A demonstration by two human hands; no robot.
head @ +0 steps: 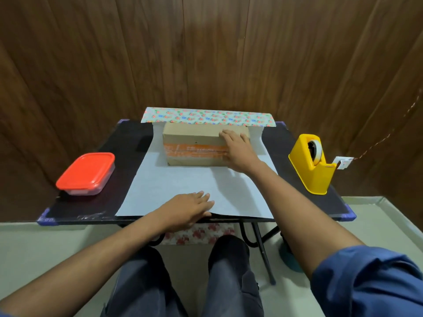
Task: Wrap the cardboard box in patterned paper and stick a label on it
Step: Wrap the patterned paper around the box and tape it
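Cardboard box sits toward the far end of the patterned paper, which lies white side up on the black table, its far edge curling over to show the floral print. Your right hand rests on the box's right end with fingers fairly straight, probably steadying it. Your left hand lies flat, fingers extended, on the paper's near edge, likely pinning the sheet. The yellow tape dispenser stands to the right, the red-lidded container to the left. The orange band on the box carries print too blurred to read.
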